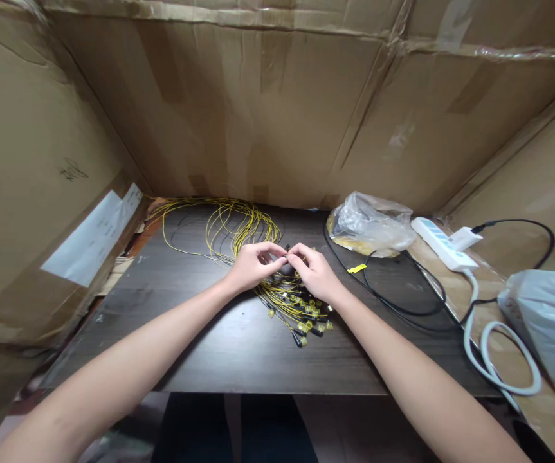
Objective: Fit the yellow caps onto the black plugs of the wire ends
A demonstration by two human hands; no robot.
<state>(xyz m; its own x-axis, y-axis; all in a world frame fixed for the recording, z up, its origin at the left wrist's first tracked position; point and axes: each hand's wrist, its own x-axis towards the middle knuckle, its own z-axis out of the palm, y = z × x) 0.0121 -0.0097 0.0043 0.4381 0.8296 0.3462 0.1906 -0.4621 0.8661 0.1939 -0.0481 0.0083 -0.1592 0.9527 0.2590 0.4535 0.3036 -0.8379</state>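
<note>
My left hand and my right hand meet at the fingertips over the middle of the table. Both are closed in a pinch on a small dark piece, mostly covered by the fingers; whether it is the end of a wire I cannot tell. Below and between the hands lies a bundle of yellow and black wires. Many of the wires end in black connectors with clear yellowish caps, heaped under my right hand. Looser loops of yellow wire spread behind my left hand toward the back left.
The dark wood-grain table is walled in by cardboard. At the back right lies a clear plastic bag. A black cable with a yellow tag loops nearby. Farther right are a white power strip and a pale bag.
</note>
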